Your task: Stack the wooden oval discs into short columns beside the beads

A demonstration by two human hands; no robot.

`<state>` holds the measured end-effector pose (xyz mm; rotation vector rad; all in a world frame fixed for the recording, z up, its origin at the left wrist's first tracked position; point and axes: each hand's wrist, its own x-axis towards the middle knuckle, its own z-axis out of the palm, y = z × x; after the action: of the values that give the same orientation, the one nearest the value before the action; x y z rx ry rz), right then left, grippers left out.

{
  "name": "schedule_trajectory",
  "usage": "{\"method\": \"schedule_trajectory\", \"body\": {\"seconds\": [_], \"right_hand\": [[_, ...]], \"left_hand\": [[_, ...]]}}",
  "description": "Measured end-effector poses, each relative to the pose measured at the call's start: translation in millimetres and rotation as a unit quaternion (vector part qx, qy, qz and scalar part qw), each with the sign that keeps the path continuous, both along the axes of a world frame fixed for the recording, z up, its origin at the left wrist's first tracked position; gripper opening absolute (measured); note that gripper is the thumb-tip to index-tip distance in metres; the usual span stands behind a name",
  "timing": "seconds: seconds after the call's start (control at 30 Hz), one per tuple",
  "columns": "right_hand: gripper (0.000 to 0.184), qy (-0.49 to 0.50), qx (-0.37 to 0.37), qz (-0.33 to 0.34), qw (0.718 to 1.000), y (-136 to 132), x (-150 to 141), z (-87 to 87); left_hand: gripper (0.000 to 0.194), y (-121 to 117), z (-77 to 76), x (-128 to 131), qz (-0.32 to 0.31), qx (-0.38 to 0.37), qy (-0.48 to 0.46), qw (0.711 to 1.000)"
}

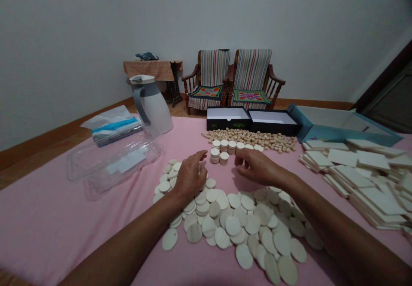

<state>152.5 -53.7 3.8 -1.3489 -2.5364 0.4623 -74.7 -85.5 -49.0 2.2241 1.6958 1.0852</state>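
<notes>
Short stacks of round pale wooden discs (215, 155) stand on the pink cloth between my hands, with more stacks in a row just behind them. My left hand (190, 175) is left of the stacks, its forefinger and thumb apart and nothing visible between them. Right of the front stacks, my right hand (257, 165) has its fingers bent and parted from the thumb, and I see nothing held. Its forefinger is close to the back row; whether it touches a disc I cannot tell. Loose wooden discs (232, 226) lie heaped below and between my forearms, some under my left hand.
Small wooden pieces (257, 139) lie behind the stacks, before two black boxes (228, 125). Flat wooden tiles (354, 178) and a blue box (301, 125) are at right. At left are a white jug (157, 112), a tissue pack (114, 127) and clear plastic containers (96, 178).
</notes>
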Motion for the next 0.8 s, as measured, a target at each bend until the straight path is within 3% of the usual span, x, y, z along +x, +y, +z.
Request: {"method": "schedule_trajectory", "body": {"seconds": [0.13, 0.33, 0.57, 0.8], "right_hand": [[0.010, -0.059, -0.109, 0.051, 0.991, -25.5, 20.6, 6.3], [0.030, -0.062, -0.112, 0.088, 0.988, -45.1, 22.8, 1.4], [0.026, -0.027, -0.094, 0.124, 0.987, -45.0, 19.3, -1.3], [0.014, 0.017, -0.121, 0.075, 0.990, -26.8, 20.3, -1.5]], "left_hand": [[0.052, 1.1, -0.7, -0.1, 0.001, -0.001, 0.001, 1.000], [0.052, 1.7, -0.7, -0.9, 0.001, 0.001, 0.003, 1.000], [0.051, 0.8, 1.6, -0.8, -0.002, -0.003, 0.004, 1.000], [0.051, 1.3, 1.2, -1.1, 0.002, 0.000, 0.008, 1.000]]}}
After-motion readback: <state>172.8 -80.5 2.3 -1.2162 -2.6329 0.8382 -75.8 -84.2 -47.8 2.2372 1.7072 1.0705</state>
